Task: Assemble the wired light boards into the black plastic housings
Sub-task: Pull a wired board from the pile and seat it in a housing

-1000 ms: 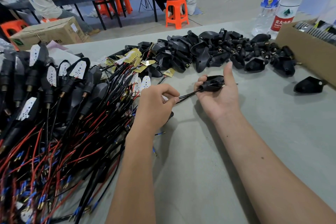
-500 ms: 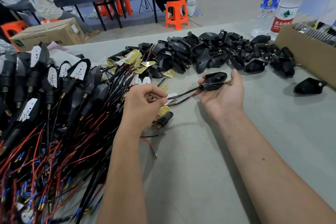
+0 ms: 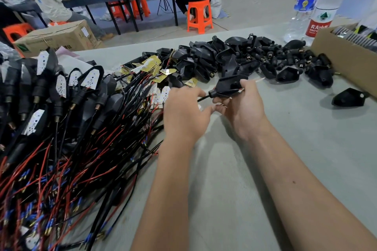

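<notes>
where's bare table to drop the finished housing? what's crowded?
Free: the grey table right of the right hand, bordered by the lone housing and the cardboard box; also the strip between the forearms. Crowded: wired assemblies pile on the left, empty housings heap behind the hands.

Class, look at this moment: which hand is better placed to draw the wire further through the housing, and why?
Probably the left hand: it sits at the wire leaving the neck of the black housing, while the right hand already grips that housing to steady it.
</notes>
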The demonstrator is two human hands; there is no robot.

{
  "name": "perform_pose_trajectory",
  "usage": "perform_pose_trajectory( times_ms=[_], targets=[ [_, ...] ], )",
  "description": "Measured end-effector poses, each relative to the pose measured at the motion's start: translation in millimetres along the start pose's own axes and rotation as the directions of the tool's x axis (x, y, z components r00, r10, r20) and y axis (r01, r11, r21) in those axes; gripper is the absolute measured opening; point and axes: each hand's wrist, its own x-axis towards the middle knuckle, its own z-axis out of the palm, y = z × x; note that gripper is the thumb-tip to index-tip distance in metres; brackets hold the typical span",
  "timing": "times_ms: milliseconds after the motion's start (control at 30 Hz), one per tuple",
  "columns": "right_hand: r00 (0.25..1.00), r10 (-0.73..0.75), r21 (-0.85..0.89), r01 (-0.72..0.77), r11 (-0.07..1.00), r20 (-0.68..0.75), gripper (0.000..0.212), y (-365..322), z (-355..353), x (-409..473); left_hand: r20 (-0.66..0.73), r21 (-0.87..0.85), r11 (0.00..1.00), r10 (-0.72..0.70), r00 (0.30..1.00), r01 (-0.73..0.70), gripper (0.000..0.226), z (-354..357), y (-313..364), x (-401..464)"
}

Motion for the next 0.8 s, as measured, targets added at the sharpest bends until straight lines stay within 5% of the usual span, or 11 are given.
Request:
perform_pose_trajectory(
  times_ms=[233,400,533,800],
  targets=[
    [0.998,0.055,-0.169,-0.060,0.984,-0.038,0.046,0.7,-7.8,3.1,-0.027,-0.288,0.949,-0.142,0.990,0.128,0.025,20.1,-6.4,-7.4],
    [0.991,0.068,-0.310,-0.102,0.945,-0.119,0.032,-0.8,-9.1,4.2,-0.041,-0.271,0.955,-0.133,0.990,0.117,0.008,23.2,-10.1,-5.7],
    [0.973,-0.122,-0.404,0.034,0.914,-0.195,0.009,-2.1,-17.3,7.2,-0.061,-0.221,0.968,-0.139,0.988,0.122,0.008,22.9,-12.9,-4.7],
    [0.968,-0.141,-0.309,0.072,0.948,-0.209,0.025,-7.4,-19.6,7.3,-0.082,-0.172,0.979,-0.127,0.988,0.111,0.006,23.3,-10.2,-4.0]
  ],
)
